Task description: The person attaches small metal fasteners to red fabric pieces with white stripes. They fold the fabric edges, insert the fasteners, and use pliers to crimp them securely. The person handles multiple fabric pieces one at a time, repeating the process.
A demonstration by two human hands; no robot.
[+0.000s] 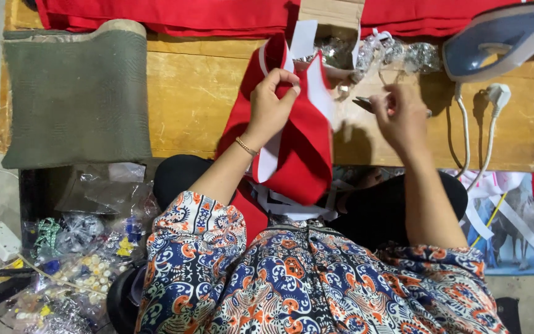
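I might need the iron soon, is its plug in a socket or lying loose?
Lying loose. The white plug rests on the wooden table beside the blue iron, prongs bare, in no socket.

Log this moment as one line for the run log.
left hand: grips red and white fabric piece | right hand: holds small scissors | surface: wooden table | nearby: iron, green pad
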